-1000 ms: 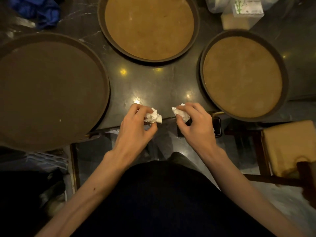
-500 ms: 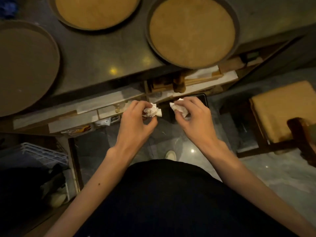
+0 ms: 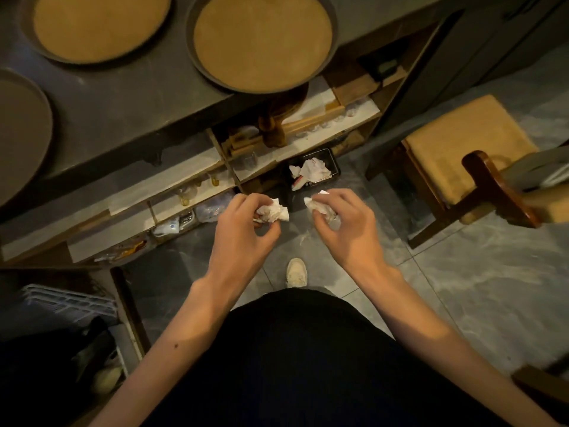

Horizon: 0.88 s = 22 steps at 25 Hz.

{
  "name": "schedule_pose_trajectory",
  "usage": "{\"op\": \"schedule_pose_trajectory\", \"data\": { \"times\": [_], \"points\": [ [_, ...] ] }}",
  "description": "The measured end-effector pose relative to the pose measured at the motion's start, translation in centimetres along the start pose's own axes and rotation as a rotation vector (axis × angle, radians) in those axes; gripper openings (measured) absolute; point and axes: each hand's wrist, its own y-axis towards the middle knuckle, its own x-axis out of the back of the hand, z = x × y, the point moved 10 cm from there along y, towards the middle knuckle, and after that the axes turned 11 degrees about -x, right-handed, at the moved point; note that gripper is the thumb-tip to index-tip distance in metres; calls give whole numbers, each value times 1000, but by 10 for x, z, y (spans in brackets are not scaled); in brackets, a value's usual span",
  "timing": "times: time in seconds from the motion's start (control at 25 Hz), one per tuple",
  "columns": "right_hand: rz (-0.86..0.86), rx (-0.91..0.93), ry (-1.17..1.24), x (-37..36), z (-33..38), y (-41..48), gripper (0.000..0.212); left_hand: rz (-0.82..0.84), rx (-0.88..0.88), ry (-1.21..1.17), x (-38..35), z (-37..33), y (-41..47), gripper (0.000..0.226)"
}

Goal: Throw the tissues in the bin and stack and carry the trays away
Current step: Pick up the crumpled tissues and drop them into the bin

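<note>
My left hand pinches a crumpled white tissue. My right hand pinches a second crumpled tissue. Both hands hover over the floor, just short of a small black bin that stands under the counter with white tissues inside. Three round dark trays lie on the counter: one with a tan inlay overhanging the counter edge, another tan one to its left, and a dark one at the far left, cut off by the frame.
Open shelves under the dark counter hold glasses and packets. A wooden chair with a tan cushion stands at the right. A white rack sits low at the left. My shoe rests on the grey tiled floor.
My view has dropped from the counter top to the floor below. Both hands, still holding tissues, have come off the counter edge and now hang near the bin, which has come into view.
</note>
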Motion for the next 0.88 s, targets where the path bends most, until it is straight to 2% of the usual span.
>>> {"op": "schedule_pose_trajectory", "data": {
  "times": [0.24, 0.44, 0.8, 0.88],
  "points": [
    [-6, -16, -87, -10, -1, -45, 23, 48, -11, -73, -12, 1, -33, 24],
    [-19, -7, -69, -1, -11, -64, 24, 40, 1, -109, -20, -6, -47, 25],
    [-22, -72, 27, 49, -108, -13, 21, 83, 94, -59, -100, -42, 4, 24],
    [46, -68, 62, 60, -137, 15, 21, 87, 148, -7, -128, -53, 27, 24]
  ]
}}
